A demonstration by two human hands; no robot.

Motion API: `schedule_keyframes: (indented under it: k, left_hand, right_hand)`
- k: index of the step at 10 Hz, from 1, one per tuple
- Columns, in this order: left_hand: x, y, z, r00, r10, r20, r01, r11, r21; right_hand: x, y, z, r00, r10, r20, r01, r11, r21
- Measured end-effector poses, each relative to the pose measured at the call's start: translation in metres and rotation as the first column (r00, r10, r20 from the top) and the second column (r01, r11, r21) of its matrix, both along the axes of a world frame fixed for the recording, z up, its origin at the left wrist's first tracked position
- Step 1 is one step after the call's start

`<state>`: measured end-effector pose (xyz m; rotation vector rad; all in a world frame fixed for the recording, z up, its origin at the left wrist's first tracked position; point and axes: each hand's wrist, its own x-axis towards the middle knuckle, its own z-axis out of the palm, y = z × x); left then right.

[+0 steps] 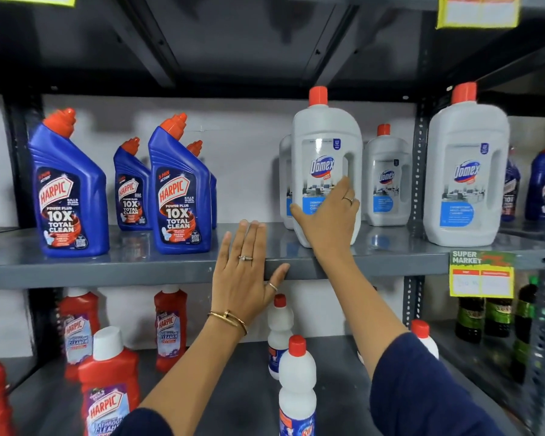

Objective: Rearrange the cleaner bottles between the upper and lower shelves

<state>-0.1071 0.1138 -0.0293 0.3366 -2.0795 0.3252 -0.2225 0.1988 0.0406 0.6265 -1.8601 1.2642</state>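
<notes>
While two slim white plastic bottles with red caps (pixel 297 382) stand nearest on the lower grey metal shelf (pixel 337 388), red Harpic Bathroom Cleaner bottles (pixel 109 391) with white caps and purple labels stand to their left. Above them the left hand (pixel 244 275) lies flat with fingers together on the front lip of the upper shelf (pixel 139 269), thumb hooked under the edge, gripping nothing; it wears rings and a thin gold bangle. Further in, the right hand (pixel 328 215) presses its spread palm and fingers against the front of a tall pale grey Domex bottle (pixel 326 165), a handled jug with a red cap, standing upright on the upper shelf. More Domex jugs (pixel 466 171) stand behind and to the right. To the left stand glossy blue Harpic bottles (pixel 180 190) with angled red necks, reading "Power Plus 10X Total Clean". A yellow tag reading "Super Market" (pixel 482 273) hangs from the shelf edge.
</notes>
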Motion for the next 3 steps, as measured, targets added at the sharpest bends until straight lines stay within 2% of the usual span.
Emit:
schedule_keyframes:
  k: [2, 3]
  left_hand:
    - [0.013, -0.007, -0.012, 0.998, 0.037, 0.056, -0.039, 0.999, 0.037]
    - [0.02, -0.011, -0.018, 0.998, 0.058, 0.001, -0.058, 0.998, 0.028]
  right_hand:
    - [0.012, 0.02, -0.029, 0.984, -0.017, -0.175, 0.035, 0.995, 0.097]
    - [0.021, 0.022, -0.046, 0.95, 0.014, -0.311, 0.028, 0.991, 0.131]
